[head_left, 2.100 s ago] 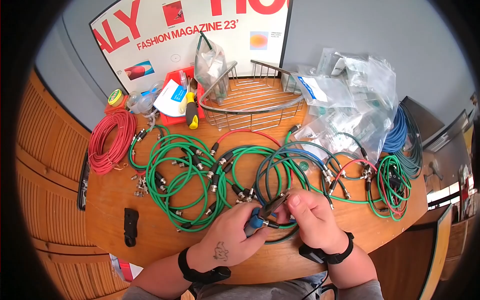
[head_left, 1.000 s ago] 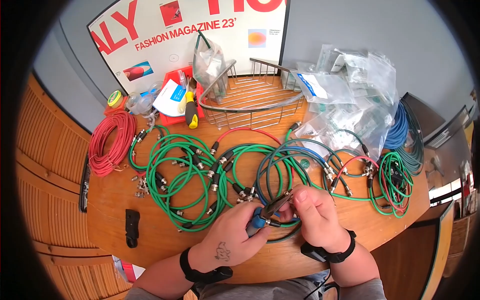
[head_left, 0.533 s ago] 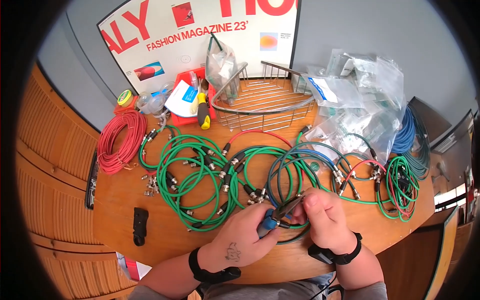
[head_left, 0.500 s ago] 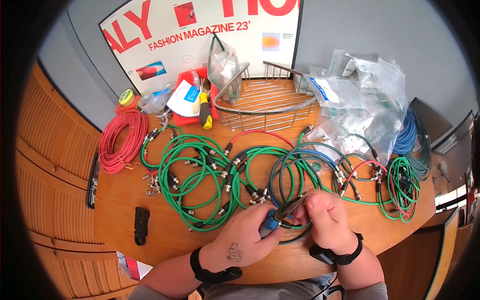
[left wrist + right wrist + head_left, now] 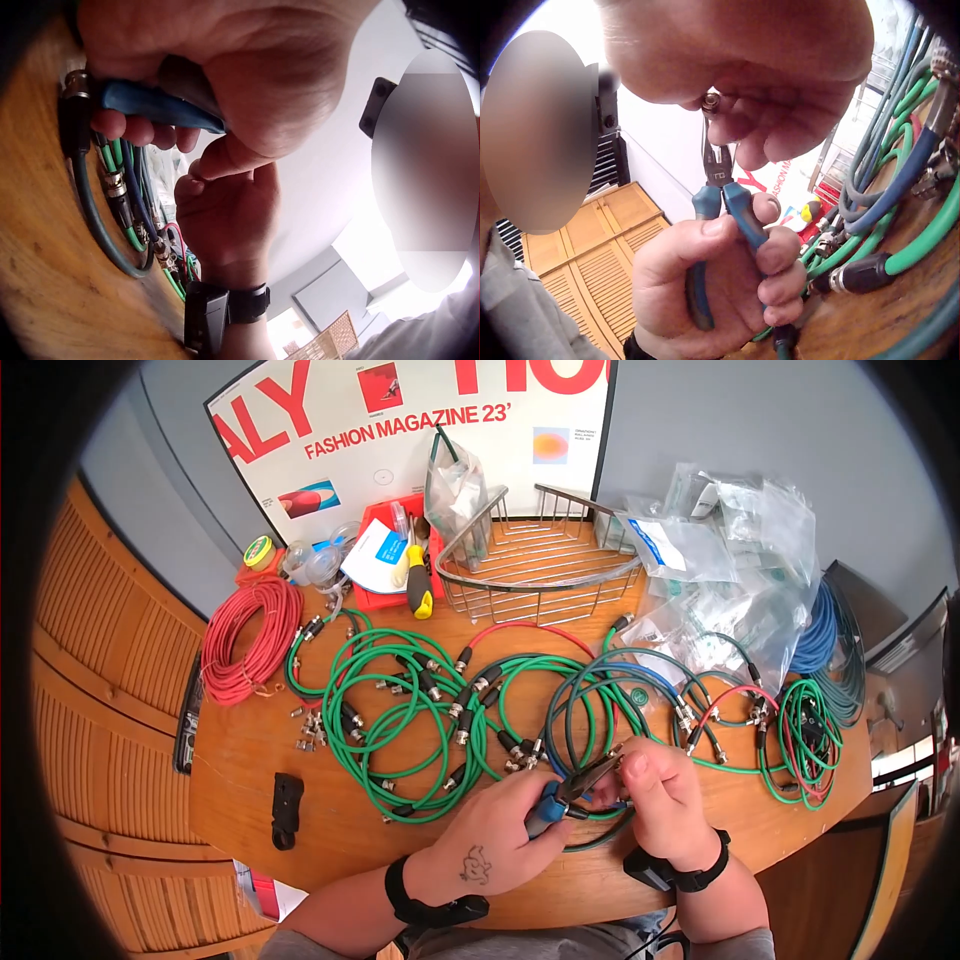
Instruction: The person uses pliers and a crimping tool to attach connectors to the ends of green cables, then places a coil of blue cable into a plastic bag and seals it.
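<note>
My left hand [image 5: 495, 838] grips blue-handled pliers [image 5: 566, 792], fingers curled round both handles, as the right wrist view also shows at the pliers [image 5: 720, 176]. The plier tips reach a small metal connector [image 5: 711, 101] at the fingertips of my right hand [image 5: 664, 795]. That hand pinches the connector between thumb and fingers. In the left wrist view a blue handle [image 5: 154, 105] lies across the left palm. Dark and green cables with BNC plugs lie on the table just beyond both hands. Whether the pliers' tips squeeze the connector is hard to tell.
Coiled green cables [image 5: 345, 735] spread across the wooden table [image 5: 235, 800]. Behind them stand a wire basket [image 5: 540, 582], a red bin [image 5: 372, 600] and plastic bags [image 5: 740, 610]. A red coil [image 5: 222, 650] and a black tool [image 5: 287, 810] lie at the left.
The head view has shifted, so the scene sits farther right in the picture. Both hands keep nearly the same hold on the pliers and the small connector.
</note>
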`<state>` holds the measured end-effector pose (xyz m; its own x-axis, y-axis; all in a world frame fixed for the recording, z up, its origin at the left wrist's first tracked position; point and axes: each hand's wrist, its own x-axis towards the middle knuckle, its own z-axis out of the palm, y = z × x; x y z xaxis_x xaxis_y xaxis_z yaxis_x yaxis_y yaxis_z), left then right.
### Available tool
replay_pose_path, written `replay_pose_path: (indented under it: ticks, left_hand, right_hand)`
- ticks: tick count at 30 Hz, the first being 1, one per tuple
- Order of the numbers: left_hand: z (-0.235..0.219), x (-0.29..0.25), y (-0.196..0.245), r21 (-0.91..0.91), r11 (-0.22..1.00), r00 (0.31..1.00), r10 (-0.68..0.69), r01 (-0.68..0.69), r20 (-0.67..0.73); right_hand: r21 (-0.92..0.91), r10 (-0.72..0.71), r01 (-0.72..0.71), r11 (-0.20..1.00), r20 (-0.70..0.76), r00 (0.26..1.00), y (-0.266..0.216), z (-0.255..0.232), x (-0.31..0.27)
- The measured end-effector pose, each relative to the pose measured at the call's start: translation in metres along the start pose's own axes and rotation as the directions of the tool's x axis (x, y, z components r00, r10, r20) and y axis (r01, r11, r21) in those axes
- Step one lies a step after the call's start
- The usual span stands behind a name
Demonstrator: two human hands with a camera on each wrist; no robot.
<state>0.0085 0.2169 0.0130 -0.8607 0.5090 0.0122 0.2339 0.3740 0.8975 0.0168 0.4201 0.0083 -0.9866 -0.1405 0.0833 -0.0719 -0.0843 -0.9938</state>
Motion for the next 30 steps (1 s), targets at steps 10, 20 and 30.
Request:
replay_pose_path:
  ticks: [10, 20, 30]
  left_hand:
    - [0.002, 0.001, -0.003, 0.011, 0.999, 0.999, 0.039, -0.039, 0.0]
    - [0.002, 0.001, -0.002, 0.009, 0.999, 0.999, 0.035, -0.035, -0.001]
    - [0.0, 0.001, 0.003, 0.029, 0.999, 0.999, 0.033, -0.032, -0.023]
  right_hand:
    - [-0.222, -0.091, 0.09, 0.971, 0.008, 0.996, -0.007, 0.0, 0.001]
    - [-0.048, -0.082, 0.083, 0.995, 0.007, 0.997, 0.003, 0.001, 0.001]
    - [-0.176, -0.178, 0.17, 0.97, -0.027, 0.984, 0.002, -0.001, 0.003]
